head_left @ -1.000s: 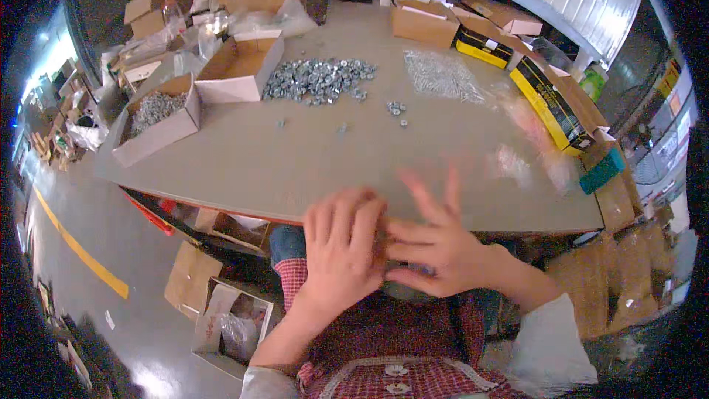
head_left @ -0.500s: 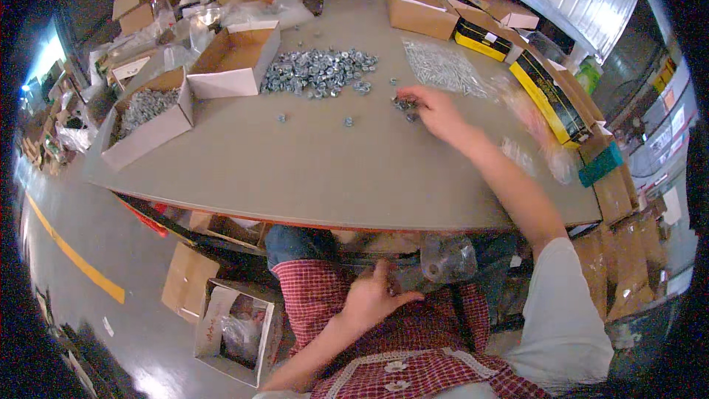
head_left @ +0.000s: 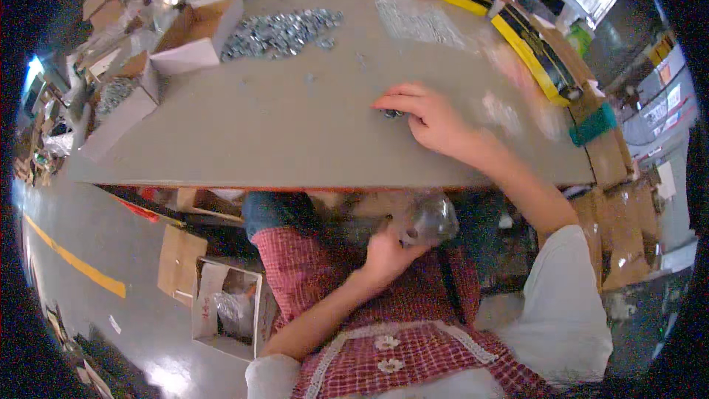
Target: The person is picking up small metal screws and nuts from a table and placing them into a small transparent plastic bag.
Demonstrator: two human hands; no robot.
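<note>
My right hand (head_left: 425, 118) is over the grey tabletop, its fingers curled down around a few small metal nuts (head_left: 392, 113). Farther back lies a loose heap of shiny metal nuts (head_left: 284, 32), with a few strays in front of it. Below the table edge, over my lap, my left hand (head_left: 391, 253) is against a clear plastic container (head_left: 437, 220). Blur and overlap hide whether its fingers grip the container. To the right of the heap, many thin pale metal pieces (head_left: 419, 21) lie in a flat patch.
An open carton (head_left: 198, 50) stands left of the heap, beside a box holding small metal parts (head_left: 122, 114). Black-and-yellow boxes (head_left: 535, 59) line the right edge, near a teal block (head_left: 593, 125). An open box (head_left: 229, 309) sits on the floor at left.
My right hand has come nearer to me across the table with the nuts. My left hand has moved right and up to the plastic container. The view has shifted.
</note>
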